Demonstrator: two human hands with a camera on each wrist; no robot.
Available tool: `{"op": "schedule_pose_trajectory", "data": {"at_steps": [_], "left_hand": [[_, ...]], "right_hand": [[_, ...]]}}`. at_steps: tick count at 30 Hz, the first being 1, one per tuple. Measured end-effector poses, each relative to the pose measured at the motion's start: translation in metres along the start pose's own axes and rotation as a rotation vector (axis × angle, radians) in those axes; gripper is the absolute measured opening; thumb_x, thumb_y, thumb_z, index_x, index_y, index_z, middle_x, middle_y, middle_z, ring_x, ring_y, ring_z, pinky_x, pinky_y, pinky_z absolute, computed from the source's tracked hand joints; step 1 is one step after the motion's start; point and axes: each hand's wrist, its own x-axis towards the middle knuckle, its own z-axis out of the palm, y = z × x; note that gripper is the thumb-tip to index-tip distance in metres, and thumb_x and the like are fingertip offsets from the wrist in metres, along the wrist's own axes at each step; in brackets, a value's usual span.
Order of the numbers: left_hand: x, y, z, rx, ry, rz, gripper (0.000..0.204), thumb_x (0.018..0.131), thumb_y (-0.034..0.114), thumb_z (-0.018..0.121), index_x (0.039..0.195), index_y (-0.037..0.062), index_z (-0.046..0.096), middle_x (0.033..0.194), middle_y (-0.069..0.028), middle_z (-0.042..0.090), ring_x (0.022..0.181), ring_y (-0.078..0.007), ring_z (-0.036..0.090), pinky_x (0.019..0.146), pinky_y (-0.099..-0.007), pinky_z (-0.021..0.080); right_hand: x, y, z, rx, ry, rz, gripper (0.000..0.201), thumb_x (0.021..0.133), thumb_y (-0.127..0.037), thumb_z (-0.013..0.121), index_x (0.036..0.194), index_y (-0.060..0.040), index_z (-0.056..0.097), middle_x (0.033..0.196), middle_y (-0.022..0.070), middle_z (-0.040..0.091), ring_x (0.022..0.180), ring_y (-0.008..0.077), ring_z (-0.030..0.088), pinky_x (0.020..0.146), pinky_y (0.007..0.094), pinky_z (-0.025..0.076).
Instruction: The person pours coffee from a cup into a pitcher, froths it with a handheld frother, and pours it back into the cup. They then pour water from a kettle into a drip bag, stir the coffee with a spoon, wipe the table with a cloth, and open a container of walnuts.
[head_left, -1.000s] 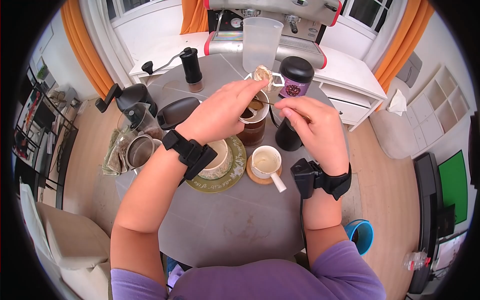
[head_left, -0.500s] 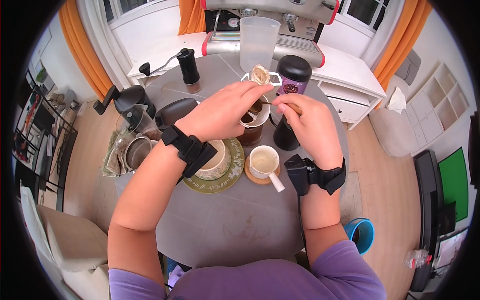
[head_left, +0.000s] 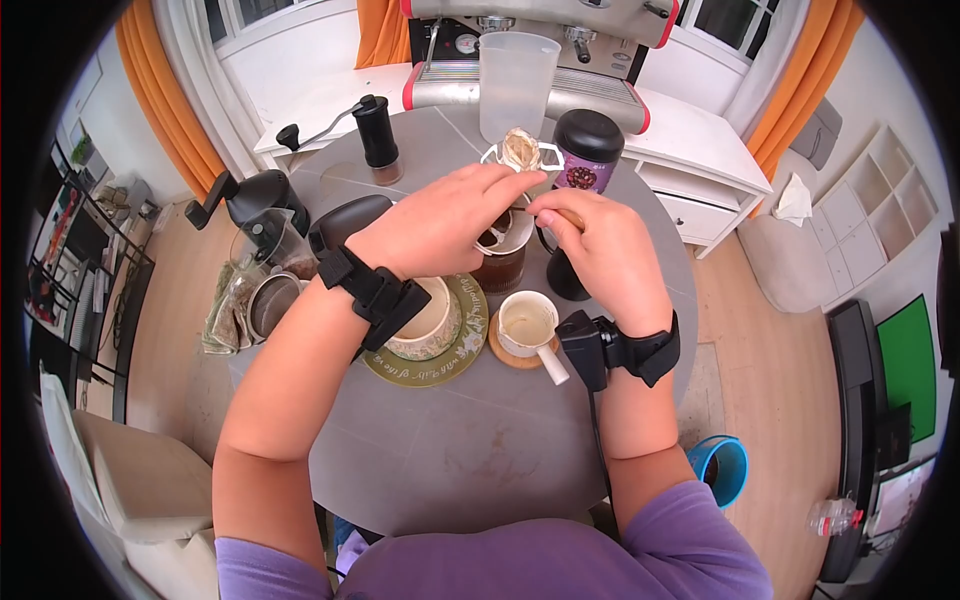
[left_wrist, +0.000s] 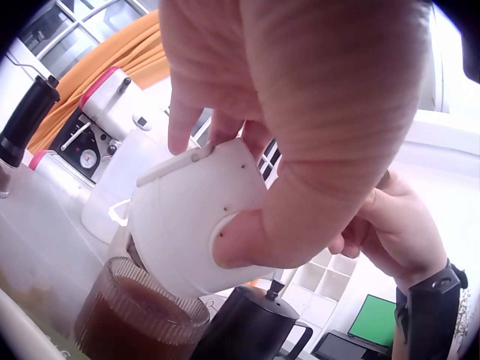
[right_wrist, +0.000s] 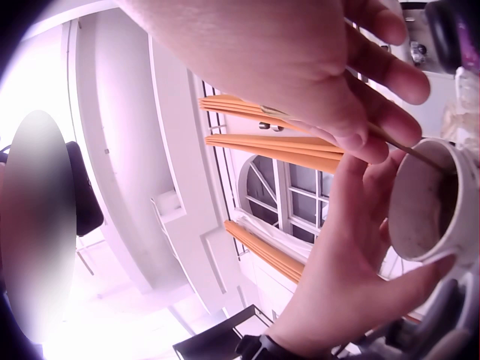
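Note:
My left hand point(head_left: 435, 225) grips a white cup point(left_wrist: 176, 217), its thumb on one side and fingers over the other in the left wrist view. The cup is tilted above a ribbed glass point(left_wrist: 124, 319) of brown liquid. Between thumb and fingers my right hand point(head_left: 608, 250) pinches a thin handle point(right_wrist: 401, 144), which reaches into the cup's mouth; its far end is hard to make out against the dark contents. In the head view the ribbed glass point(head_left: 500, 272) stands beneath the hands, partly covered by the cup.
Close by are a black pitcher point(head_left: 567, 276), a white handled pot point(head_left: 527, 320) on a wooden coaster and a green plate point(head_left: 465, 355) bearing a bowl. Behind stand a paper filter point(head_left: 520, 150) in a white holder, a lidded jar point(head_left: 590, 145) and a translucent pitcher point(head_left: 518, 85).
My right hand has moved left, closer to the cup, with the handle still pinched. The left hand keeps its grip on the cup and has barely moved.

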Motion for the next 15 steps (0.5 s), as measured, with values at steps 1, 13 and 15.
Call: {"op": "schedule_pose_trajectory", "data": {"at_steps": [1,13,15], "left_hand": [[0.0005,0.0003,-0.0004,-0.001,-0.006,0.006,0.082,0.055,-0.012,0.057,0.130,0.0099,0.034,0.114,-0.0143,0.047,0.108,-0.0307,0.045,0.088,-0.0345,0.042],[0.0042,-0.0021,-0.0007,0.009,-0.042,0.037,0.084,0.055,-0.012,0.057,0.132,0.0089,0.031,0.105,-0.0149,0.052,0.101,-0.0316,0.049,0.084,-0.0359,0.043],[0.0028,-0.0013,-0.0024,0.005,-0.051,0.027,0.084,0.055,-0.012,0.057,0.131,0.0085,0.031,0.105,-0.0152,0.052,0.100,-0.0319,0.049,0.084,-0.0361,0.043]], "right_hand": [[0.0000,0.0005,0.0008,0.007,0.004,-0.011,0.012,0.081,-0.016,0.054,0.086,-0.0076,0.062,0.081,0.0094,0.062,0.073,0.0300,0.058,0.062,0.0373,0.046],[-0.0008,0.0002,-0.0024,0.033,-0.007,-0.094,0.013,0.079,-0.012,0.055,0.088,-0.0067,0.062,0.085,0.0094,0.062,0.076,0.0286,0.058,0.064,0.0357,0.047],[-0.0015,-0.0014,-0.0059,0.041,-0.011,-0.095,0.013,0.078,-0.012,0.056,0.088,-0.0070,0.062,0.084,0.0095,0.062,0.076,0.0285,0.058,0.064,0.0355,0.047]]}}
